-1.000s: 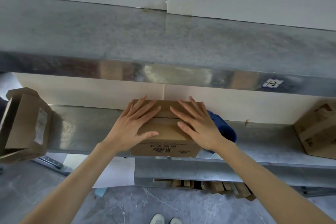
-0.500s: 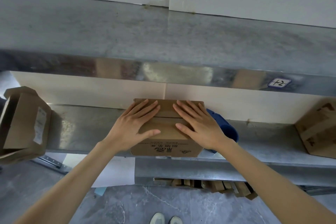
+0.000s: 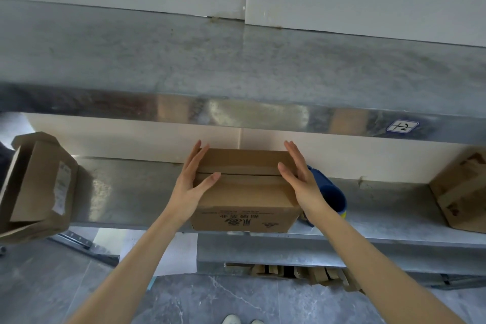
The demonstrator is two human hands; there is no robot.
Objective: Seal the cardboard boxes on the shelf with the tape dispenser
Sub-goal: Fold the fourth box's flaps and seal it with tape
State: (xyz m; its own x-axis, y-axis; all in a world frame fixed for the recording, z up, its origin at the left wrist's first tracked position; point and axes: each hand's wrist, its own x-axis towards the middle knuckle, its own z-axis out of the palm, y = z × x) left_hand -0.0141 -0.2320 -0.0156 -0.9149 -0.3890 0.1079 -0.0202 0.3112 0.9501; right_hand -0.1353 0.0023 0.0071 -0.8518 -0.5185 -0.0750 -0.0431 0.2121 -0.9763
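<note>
Cardboard box [image 3: 244, 189], flaps folded shut, sits centre frame at the shelf [image 3: 126, 192] edge, left hand [image 3: 190, 181] and right hand [image 3: 299, 179] spread flat against its sides, likely squaring it for the blue tape dispenser [image 3: 330, 196] just right.

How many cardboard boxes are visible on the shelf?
3: the middle box between both hands, the left box at the shelf's end, and the right box, partly cut off. More may be out of view.
</note>
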